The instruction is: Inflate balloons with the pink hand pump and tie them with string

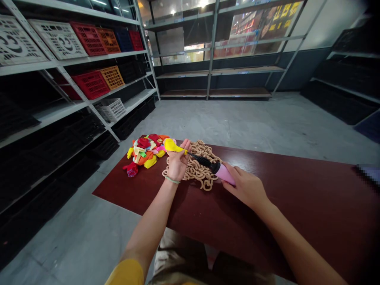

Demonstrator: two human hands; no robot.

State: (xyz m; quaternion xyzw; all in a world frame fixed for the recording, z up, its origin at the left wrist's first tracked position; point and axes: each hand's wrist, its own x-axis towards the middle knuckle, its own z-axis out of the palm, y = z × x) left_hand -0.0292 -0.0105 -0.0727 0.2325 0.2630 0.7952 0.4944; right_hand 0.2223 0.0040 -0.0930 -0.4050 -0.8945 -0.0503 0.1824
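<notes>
A limp yellow balloon (171,146) lies across my left hand (179,163), its neck pinched under the thumb while the other fingers stretch out. Into or against that neck runs the thin black nozzle of a hand pump (225,174) with a pink body. My right hand (246,187) is wrapped around the pink end. Below both hands, a heap of tan chain-like links (198,172) rests on the table. Beside it on the left sits a pile of mixed deflated balloons (145,153). One dark red balloon (132,169) lies at the pile's near edge.
The dark reddish-brown table (297,198) stretches to the right, where a blurred object (368,173) lies at its edge. Shelving with crates (92,84) stands on the left. Another metal rack (212,71) stands at the back, across the grey floor (225,118).
</notes>
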